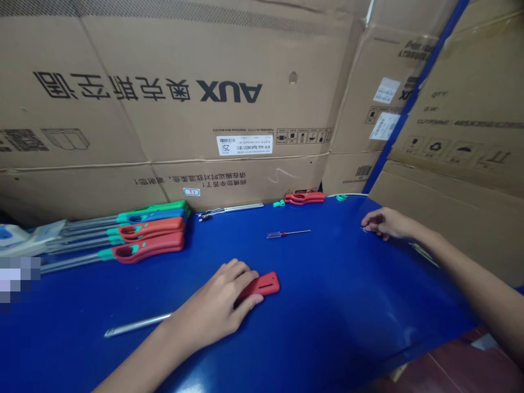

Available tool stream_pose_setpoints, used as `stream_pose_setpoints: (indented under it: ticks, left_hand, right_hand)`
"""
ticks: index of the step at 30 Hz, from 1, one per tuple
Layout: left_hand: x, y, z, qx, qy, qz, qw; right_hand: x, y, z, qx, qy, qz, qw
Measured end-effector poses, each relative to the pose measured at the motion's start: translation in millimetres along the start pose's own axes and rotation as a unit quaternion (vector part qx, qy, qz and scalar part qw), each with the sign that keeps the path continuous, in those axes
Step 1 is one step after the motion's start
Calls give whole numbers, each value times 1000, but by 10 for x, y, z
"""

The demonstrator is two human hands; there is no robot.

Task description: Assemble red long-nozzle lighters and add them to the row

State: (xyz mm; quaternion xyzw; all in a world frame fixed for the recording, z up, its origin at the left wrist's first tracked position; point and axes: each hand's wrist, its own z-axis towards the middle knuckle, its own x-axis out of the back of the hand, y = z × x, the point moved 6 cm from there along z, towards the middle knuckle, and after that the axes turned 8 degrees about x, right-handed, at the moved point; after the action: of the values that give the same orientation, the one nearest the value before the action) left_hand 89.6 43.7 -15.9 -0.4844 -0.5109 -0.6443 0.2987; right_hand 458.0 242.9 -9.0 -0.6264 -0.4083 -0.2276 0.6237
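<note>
My left hand is wrapped over a long-reach lighter with a red handle, lying on the blue tabletop. Its metal tube sticks out to the left, past my wrist; the trigger area is hidden under my palm. Off to the right, my right hand is low over the table with its fingertips drawn together at a small shiny piece, too small to name. Between the hands and farther back lies a screwdriver with a clear purple-red handle and a thin shaft.
At the left lie several lighters in red, orange, blue and green. Along the back edge are metal tubes, red lighter handle parts and small green pieces. Cardboard walls enclose the back and right. Thin strips lie beneath my right forearm.
</note>
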Motion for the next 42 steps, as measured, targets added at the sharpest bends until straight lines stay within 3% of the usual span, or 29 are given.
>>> stream_pose_setpoints:
  ticks: [19, 22, 25, 30, 35, 39, 42]
  left_hand:
    - [7, -2, 4, 2, 10, 5, 1000]
    - [21, 19, -4, -4, 20, 3, 1000]
    - [43, 48, -22, -6, 29, 7, 1000]
    - [64, 95, -31, -9, 35, 22, 999]
    - [15, 131, -3, -24, 21, 23, 999]
    - [-25, 100, 7, -9, 16, 18, 1000]
    - [-44, 79, 2, -6, 17, 13, 1000]
  right_hand:
    - [32, -76, -78, 27, -46, -27, 998]
    - [93, -216, -169, 47, -56, -18, 997]
    - [82, -511, -287, 83, -76, -5, 994]
    - [-298, -1357, -514, 231, -154, -51, 959]
    - [-992, -2098, -751, 378, -241, -95, 889]
    - [-1412, -2274, -882, 445, -236, -93, 859]
    - [-1505, -2218, -916, 470, -182, -70, 861]
